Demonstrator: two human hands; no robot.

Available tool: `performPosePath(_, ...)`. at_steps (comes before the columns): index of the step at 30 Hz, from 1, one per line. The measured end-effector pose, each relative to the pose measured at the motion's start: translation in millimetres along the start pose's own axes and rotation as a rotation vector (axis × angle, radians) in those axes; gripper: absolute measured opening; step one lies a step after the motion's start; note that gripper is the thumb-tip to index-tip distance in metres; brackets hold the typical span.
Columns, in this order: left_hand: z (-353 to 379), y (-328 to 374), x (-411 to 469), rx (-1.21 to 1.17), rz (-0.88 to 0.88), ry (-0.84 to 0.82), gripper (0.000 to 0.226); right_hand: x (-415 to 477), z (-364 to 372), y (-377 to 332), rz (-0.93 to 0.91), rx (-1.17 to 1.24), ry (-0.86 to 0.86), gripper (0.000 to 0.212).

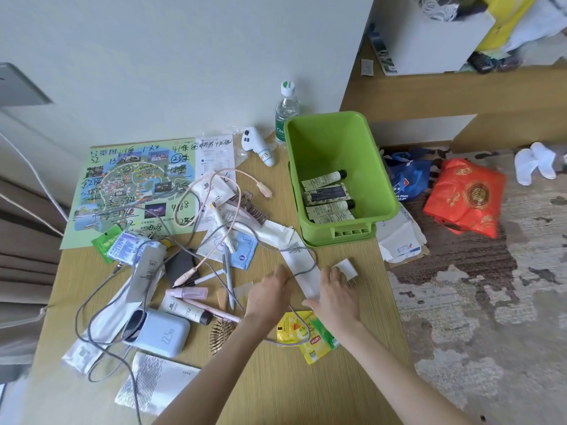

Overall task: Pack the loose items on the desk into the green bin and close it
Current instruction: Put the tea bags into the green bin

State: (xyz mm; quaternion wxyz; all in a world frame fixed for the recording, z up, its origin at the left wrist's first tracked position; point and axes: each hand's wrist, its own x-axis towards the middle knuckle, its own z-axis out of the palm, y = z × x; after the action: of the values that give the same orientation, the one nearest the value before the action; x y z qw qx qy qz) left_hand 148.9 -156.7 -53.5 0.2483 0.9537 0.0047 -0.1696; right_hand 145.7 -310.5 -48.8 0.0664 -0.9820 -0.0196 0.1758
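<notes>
In the head view, both hands meet in the lower middle of the frame, on the tabletop. A long white packet lies between them. Its long axis runs from the upper left down to the lower right, and its far end points towards the near corner of the green bin. A grey cable loops across the packet.

The left hand sits at the packet's left edge, fingertips up against it and the cable. We cannot tell whether those fingers pinch anything. The right hand rests on the packet's near end, fingers fairly straight and spread, holding nothing that we can see. A white charger plug lies just beyond its fingertips.

The bin stands open above and slightly right of the hands, at the tabletop's right edge, with several tubes lying inside. We judge the right hand the nearer to it, so the packet would travel up the frame along its own axis. The cable draped over it may drag along.
</notes>
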Motion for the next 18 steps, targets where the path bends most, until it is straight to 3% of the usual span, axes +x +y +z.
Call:
performPosePath(3,-11.9,-12.5,-5.7,-0.006,-0.018,0.111,0.008,0.5,2.8,-2.3,0.016,-0.022,0.013,0.071)
performPosePath(8,-17.1,-31.1,-16.2,0.123,-0.007,0.142,0.013,-3.9,-0.2,16.9,-0.215,0.144,0.0,0.035)
performPosePath(12,-10.1,-26.9,-19.4,0.183,0.115,0.119,0.009,-13.9,1.2,35.4,-0.471,0.082,-0.181,0.042)
performPosePath(15,-5.2,-16.6,-24.5,0.21,0.219,0.128,0.016,-18.3,6.7,36.2,-0.499,0.024,-0.142,0.044)
performPosePath(18,2.9,-8.6,-31.0,0.204,0.297,0.013,0.023,-18.7,7.6,35.0,-0.491,-0.026,-0.127,0.043)
